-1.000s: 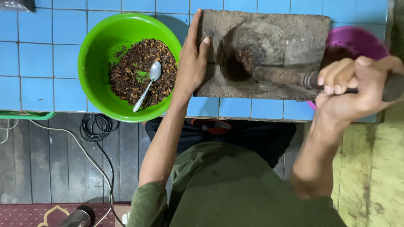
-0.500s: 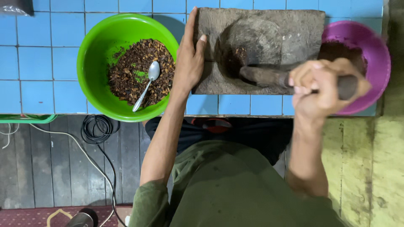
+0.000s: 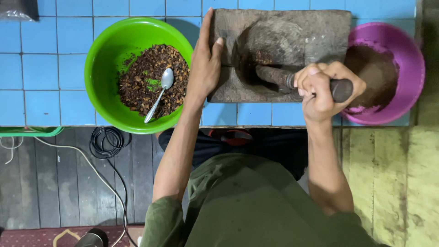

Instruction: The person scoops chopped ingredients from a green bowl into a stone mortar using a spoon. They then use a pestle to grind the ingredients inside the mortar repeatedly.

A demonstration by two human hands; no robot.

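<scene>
right hand grip clenched round stone roller; left hand spread flat on grinding slab.

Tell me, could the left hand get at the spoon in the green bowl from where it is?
Probably yes. The left hand rests on the stone slab's edge right beside the green bowl, and the spoon lies uncovered on the dark mix with nothing between.

Green bowl on the blue-tiled tabletop, holding dark brown chopped matter with a metal spoon lying in it. Purple bowl holds brown paste. Black cable coiled on the dark plank floor below.
</scene>
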